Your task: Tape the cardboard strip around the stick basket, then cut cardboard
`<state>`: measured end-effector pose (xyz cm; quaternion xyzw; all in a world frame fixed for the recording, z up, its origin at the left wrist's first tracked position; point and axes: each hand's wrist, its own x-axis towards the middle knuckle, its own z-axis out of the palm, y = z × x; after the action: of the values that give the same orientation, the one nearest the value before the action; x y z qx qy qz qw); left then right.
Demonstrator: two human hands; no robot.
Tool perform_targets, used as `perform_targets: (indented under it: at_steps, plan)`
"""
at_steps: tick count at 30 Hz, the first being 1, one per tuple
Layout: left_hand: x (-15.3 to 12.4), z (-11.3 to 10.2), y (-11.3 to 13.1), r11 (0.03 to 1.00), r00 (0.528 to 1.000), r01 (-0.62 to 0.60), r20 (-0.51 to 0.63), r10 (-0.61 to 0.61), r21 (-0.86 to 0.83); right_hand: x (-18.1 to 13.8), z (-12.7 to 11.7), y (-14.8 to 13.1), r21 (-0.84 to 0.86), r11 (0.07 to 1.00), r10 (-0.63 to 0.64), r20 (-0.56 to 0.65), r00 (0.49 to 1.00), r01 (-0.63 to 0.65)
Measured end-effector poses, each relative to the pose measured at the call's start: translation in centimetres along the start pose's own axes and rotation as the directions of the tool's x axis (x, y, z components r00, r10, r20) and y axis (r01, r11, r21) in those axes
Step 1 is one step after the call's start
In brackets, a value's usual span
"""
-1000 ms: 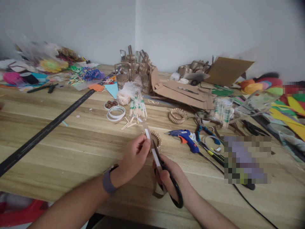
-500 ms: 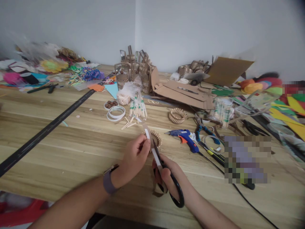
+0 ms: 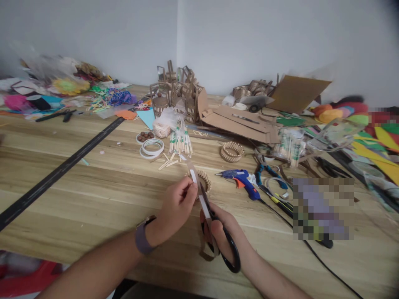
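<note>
My left hand [image 3: 174, 203], with a watch on its wrist, pinches a narrow brown strip with a white face [image 3: 204, 204] between thumb and fingers. My right hand [image 3: 229, 226] grips black-handled scissors [image 3: 237, 254], thumb through one loop. Their blades point away from me and lie along the strip's right side; I cannot tell whether they touch it. The strip's lower end runs into my right hand, and a brown loop of it hangs below. Just beyond my hands, a ring of short wooden sticks [image 3: 205, 181] is partly hidden by them.
Right of my hands lie a blue glue gun [image 3: 241, 178] with a trailing cord, and pliers [image 3: 274, 172]. Farther off stand a second stick ring [image 3: 232, 152], tape rolls [image 3: 151, 148], bagged sticks [image 3: 181, 140], cardboard [image 3: 240, 122] and small woven baskets [image 3: 160, 104]. A long black strip [image 3: 67, 169] crosses the left side.
Both hands stay almost in place, still on the strip and the scissors. The scissors' handles have shifted very slightly; nothing else has visibly moved.
</note>
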<state>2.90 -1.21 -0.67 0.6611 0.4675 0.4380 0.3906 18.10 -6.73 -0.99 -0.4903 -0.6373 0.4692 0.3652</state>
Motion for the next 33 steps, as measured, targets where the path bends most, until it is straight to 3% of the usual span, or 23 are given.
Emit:
perform_targets:
  at_steps: [11, 18, 27, 33]
  plan:
    - [-0.10, 0.00, 0.00, 0.998, 1.000, -0.013, 0.013, 0.013, -0.056, 0.07, -0.15, -0.29, -0.027, 0.999, -0.018, 0.009, 1.000, 0.018]
    - [-0.26, 0.18, 0.19, 0.998, 0.996, -0.019, 0.081, 0.023, -0.062, 0.23, -0.42, -0.23, -0.079, 0.991, -0.111, 0.008, 0.994, 0.111]
    - [-0.40, 0.25, 0.10, 0.998, 0.996, -0.024, 0.080, 0.028, -0.057, 0.32, -0.25, -0.25, -0.085, 0.989, -0.125, -0.016, 0.992, 0.124]
    - [-0.39, 0.31, 0.08, 0.998, 0.996, -0.020, 0.089, 0.025, -0.056, 0.12, -0.08, -0.20, -0.048, 0.997, -0.067, -0.046, 0.997, 0.064]
